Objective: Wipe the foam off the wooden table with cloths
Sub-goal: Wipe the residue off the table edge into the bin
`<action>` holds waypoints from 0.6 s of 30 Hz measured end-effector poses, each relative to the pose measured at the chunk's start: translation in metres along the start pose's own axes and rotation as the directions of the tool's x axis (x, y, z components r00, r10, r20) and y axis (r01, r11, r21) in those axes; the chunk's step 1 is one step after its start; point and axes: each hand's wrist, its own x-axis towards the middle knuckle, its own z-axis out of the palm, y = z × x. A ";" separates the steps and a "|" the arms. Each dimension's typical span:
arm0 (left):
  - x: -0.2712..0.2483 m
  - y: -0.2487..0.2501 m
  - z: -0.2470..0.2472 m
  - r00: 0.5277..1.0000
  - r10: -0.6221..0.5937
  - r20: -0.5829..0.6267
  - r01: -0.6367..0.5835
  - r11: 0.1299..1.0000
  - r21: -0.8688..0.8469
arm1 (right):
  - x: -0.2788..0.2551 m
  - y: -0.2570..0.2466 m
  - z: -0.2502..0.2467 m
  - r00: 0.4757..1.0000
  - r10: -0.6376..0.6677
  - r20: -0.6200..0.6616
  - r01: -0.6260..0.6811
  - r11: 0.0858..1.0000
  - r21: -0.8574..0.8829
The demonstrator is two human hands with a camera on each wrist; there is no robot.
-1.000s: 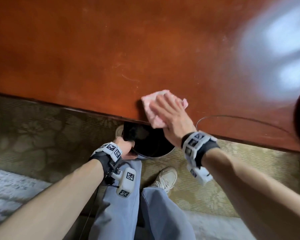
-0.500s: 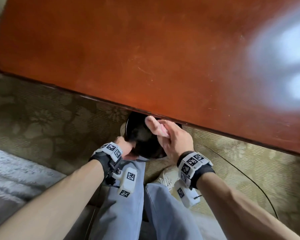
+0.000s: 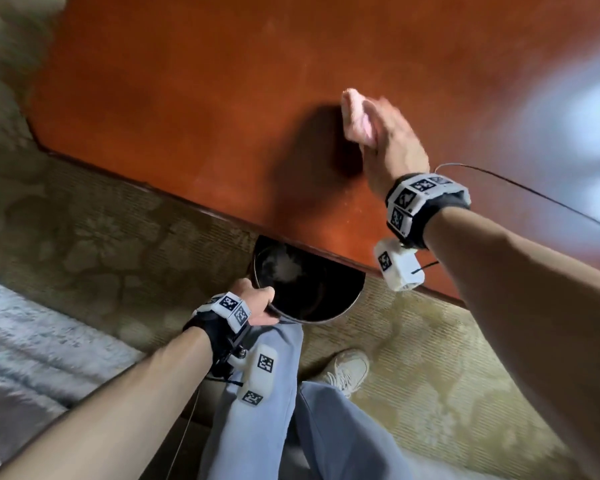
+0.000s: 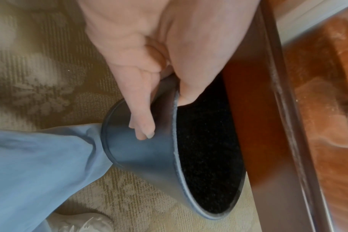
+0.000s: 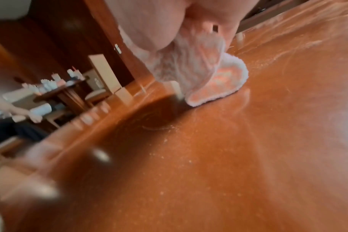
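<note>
The reddish wooden table (image 3: 187, 98) fills the upper head view, with fine white specks on its surface (image 5: 189, 157). My right hand (image 3: 387, 136) grips a bunched pink cloth (image 3: 355, 116) out over the tabletop; in the right wrist view a corner of the cloth (image 5: 215, 81) touches the wood. Below the table's near edge, my left hand (image 3: 257, 301) pinches the rim of a black bucket (image 3: 312, 292), thumb inside and fingers (image 4: 141, 113) on the outer wall (image 4: 149, 157). A whitish smear of foam (image 3: 284, 268) lies inside the bucket.
Patterned beige carpet (image 3: 101, 237) lies under the table. My legs in light blue trousers (image 3: 274, 410) and a white shoe (image 3: 349, 370) are below the bucket. A thin cable (image 3: 534, 199) runs from my right wrist. A far table with bottles (image 5: 56, 83) stands in the background.
My right hand has lifted the pink cloth from over the bucket at the table's edge and carried it further onto the tabletop. The left hand keeps holding the bucket.
</note>
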 end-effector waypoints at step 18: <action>-0.013 -0.016 -0.022 1.000 -0.027 0.005 0.028 0.980 -0.197 | -0.178 -0.034 0.060 0.928 -0.260 0.267 0.253 0.966 0.061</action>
